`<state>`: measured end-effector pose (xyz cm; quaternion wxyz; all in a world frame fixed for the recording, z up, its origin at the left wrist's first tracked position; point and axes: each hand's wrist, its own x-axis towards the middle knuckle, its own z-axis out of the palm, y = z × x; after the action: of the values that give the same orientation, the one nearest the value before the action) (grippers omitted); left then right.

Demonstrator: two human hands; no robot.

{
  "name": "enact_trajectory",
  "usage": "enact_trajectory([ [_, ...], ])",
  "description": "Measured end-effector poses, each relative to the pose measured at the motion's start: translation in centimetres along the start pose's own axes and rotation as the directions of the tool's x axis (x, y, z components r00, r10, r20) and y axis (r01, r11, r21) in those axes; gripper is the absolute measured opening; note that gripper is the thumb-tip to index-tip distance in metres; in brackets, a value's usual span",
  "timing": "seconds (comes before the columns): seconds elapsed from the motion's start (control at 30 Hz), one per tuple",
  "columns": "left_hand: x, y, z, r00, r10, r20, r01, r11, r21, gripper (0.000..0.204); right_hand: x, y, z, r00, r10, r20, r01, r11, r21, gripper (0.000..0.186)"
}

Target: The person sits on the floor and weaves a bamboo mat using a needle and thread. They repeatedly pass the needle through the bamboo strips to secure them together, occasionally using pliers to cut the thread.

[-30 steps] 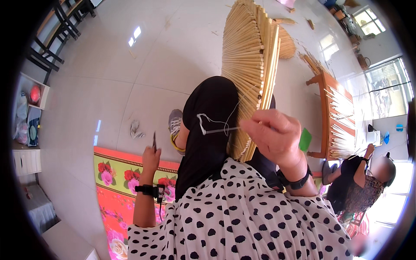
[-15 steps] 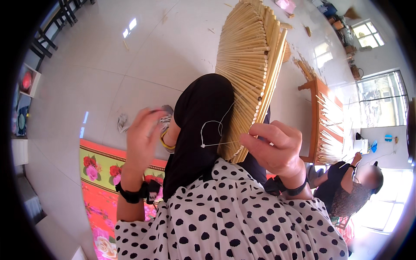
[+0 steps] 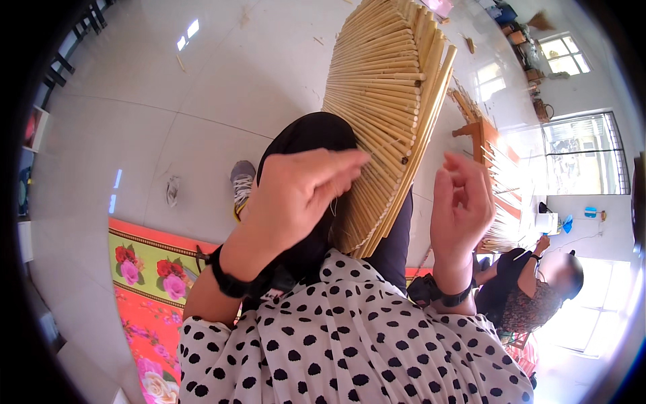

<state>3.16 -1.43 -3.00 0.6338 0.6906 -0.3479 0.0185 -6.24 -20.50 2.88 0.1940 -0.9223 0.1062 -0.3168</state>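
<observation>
Fan-shaped pale-yellow stalk panel (image 3: 377, 101): we're judging it light, stiff, brittle; favouring grip along thick edge (image 3: 429, 81). Bare left hand (image 3: 293, 192), bare right hand (image 3: 463, 214) holding fingers narrow, contents unclear.

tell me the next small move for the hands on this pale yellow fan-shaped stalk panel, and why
Probably bring the bare right hand to the edge of the pale yellow fan-shaped stalk panel to steady it: that hand appears clear of the panel, while the bare left hand has its fingertips over its face.
</observation>
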Motion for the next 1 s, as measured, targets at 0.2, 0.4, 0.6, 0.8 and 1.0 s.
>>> enact_trajectory([
  [0.2,2.3,-2.9,3.6,0.991,-0.132,-0.006,0.126,0.958,-0.259,0.014,0.9,0.9,2.4,0.964,0.201,0.173,-0.243,0.932,0.268,0.032],
  [0.4,3.2,-4.1,5.1,0.998,-0.054,0.023,0.058,0.975,-0.214,0.017,1.2,1.3,3.0,0.929,0.201,0.310,-0.318,0.863,0.393,0.030],
  [0.6,4.1,-4.1,6.2,0.999,0.004,-0.050,-0.013,0.985,-0.172,0.019,1.3,1.3,2.7,0.891,0.270,0.365,-0.421,0.791,0.444,0.027],
  [0.8,4.5,-3.5,7.1,0.996,0.048,-0.078,-0.054,0.996,-0.076,0.015,1.4,1.7,2.3,0.889,0.270,0.369,-0.449,0.671,0.590,0.023],
  [1.0,4.5,-4.0,7.2,0.999,0.010,-0.043,-0.017,0.984,-0.179,0.017,1.2,1.7,2.2,0.895,0.309,0.322,-0.443,0.705,0.553,0.018],
])
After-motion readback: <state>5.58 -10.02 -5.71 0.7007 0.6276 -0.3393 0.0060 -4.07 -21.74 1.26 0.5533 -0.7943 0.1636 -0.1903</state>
